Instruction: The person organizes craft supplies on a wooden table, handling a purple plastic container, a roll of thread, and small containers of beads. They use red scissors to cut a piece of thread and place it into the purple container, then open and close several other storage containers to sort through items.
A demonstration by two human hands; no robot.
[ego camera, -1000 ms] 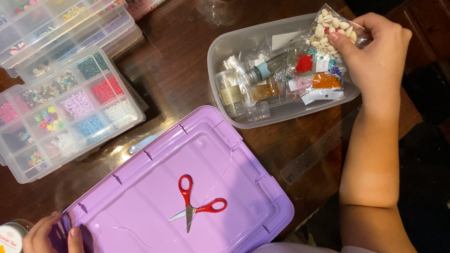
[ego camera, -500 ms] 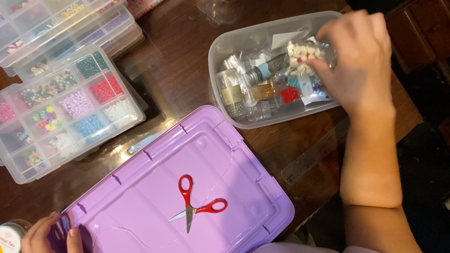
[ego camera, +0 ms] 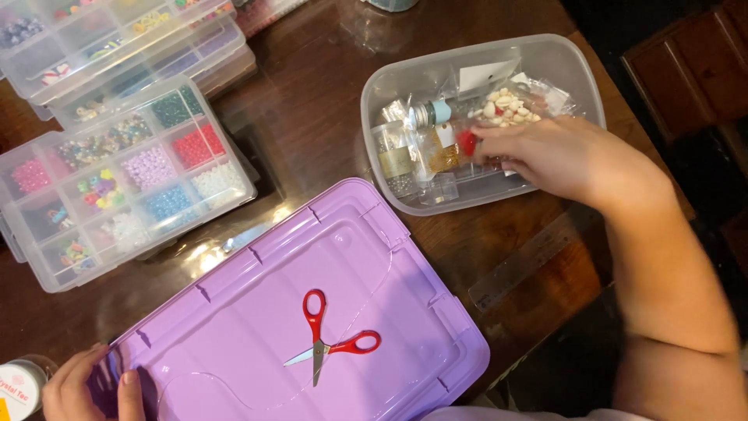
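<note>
My right hand (ego camera: 557,156) reaches into a clear plastic tub (ego camera: 389,82) and rests among small bags and vials; whether it grips one I cannot tell. A bag of pale shells (ego camera: 505,106) lies in the tub just above my fingers, with a red item (ego camera: 466,141) at my fingertips. My left hand (ego camera: 89,386) grips the near left corner of a purple box lid (ego camera: 234,312). Red-handled scissors (ego camera: 331,343) lie on that lid, blades slightly apart.
A clear compartment box of coloured beads (ego camera: 125,175) sits at the left on the dark wooden table (ego camera: 312,101), with more bead organisers (ego camera: 117,39) stacked behind it. A small spool with a white label (ego camera: 19,382) stands at the bottom left corner.
My right hand, which held the bag of shells over the tub's right corner, has come down and leftwards into the tub. The shell bag now lies inside. My left hand has stayed put.
</note>
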